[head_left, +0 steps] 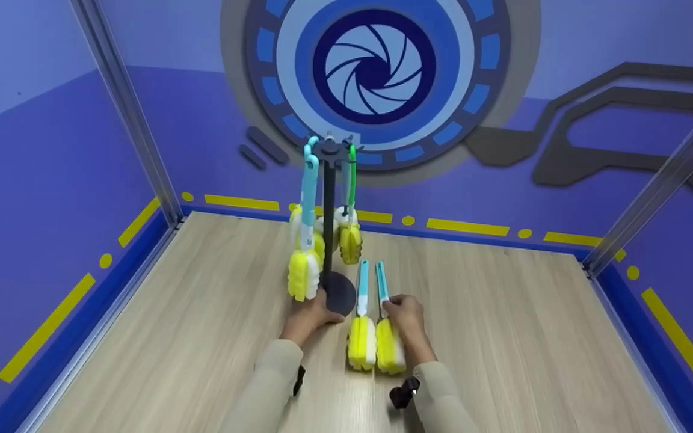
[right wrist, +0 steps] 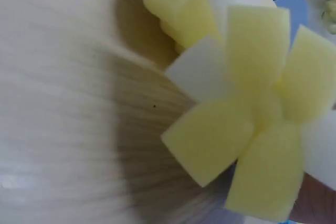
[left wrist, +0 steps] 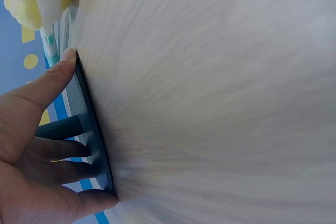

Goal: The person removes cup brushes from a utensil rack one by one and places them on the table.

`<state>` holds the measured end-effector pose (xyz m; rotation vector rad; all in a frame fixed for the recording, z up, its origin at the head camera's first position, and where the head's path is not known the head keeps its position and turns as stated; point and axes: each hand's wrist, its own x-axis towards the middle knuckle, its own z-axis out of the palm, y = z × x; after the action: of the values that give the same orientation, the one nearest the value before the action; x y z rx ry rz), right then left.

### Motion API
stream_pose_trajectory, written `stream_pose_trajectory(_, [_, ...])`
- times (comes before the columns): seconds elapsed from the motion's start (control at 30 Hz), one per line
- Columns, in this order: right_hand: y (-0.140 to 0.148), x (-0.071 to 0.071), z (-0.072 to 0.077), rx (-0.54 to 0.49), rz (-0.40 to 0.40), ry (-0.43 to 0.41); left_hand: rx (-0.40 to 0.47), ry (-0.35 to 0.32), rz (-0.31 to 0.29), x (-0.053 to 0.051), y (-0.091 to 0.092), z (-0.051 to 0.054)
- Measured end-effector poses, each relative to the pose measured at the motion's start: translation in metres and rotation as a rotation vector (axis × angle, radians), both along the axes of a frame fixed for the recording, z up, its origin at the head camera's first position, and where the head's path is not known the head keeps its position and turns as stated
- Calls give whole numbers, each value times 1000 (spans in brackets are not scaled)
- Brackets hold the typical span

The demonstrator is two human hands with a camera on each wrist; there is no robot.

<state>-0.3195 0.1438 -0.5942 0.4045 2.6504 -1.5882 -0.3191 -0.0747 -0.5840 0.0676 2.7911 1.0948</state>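
A black stand (head_left: 328, 204) rises from a round base (head_left: 341, 293), and my left hand (head_left: 309, 317) holds that base. In the left wrist view, the thumb and little finger of this hand (left wrist: 26, 161) reach opposite edges of the base (left wrist: 93, 129). My right hand (head_left: 408, 316) pinches the handle of a sponge bottle brush (head_left: 387, 349) with a yellow and white head. In the right wrist view its sponge head (right wrist: 262, 114) hides most of the hand. A similar brush (head_left: 360, 343) with a blue handle lies just left of it on the table.
Several sponge brushes hang from the stand's hooks (head_left: 331, 150), among them a blue-handled one (head_left: 308, 204) and a green-handled one (head_left: 352, 180). The wooden table (head_left: 503, 337) is bounded by blue panels and metal posts (head_left: 653, 186).
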Motion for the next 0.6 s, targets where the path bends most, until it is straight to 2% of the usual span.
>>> stream_pose_trajectory(0.23, [-2, 0, -3, -66, -36, 0, 20, -32, 2, 2, -1, 0])
stream_pose_trajectory(0.47, [-7, 0, -7, -140, -83, -5, 29, -15, -1, 2, -1, 1])
stream_pose_trajectory(0.6, [-11, -1, -8, -163, -99, 12, 29, -33, 6, 3, -2, 1])
